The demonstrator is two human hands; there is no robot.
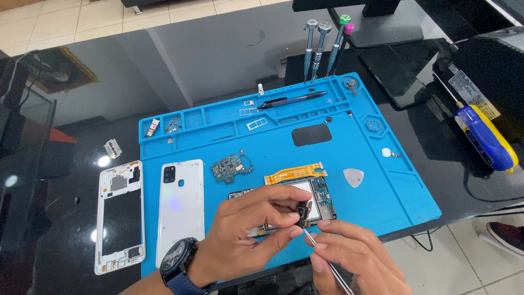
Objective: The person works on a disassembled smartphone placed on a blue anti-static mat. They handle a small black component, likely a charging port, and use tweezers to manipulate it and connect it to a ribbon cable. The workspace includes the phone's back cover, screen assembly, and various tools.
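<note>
**Bare hands, one wristwatch**

Wearing a wristwatch [176, 257] on the left wrist: round dark case, dark dial with pale markings, ringed by a black bezel. Fastening with a dark blue strap, running down toward the bottom edge of the view. Showing no sleeves, both forearms bare. Wearing no gloves on the left hand [254, 226] or the right hand [355, 257]; fingernails showing short and plain.
</note>
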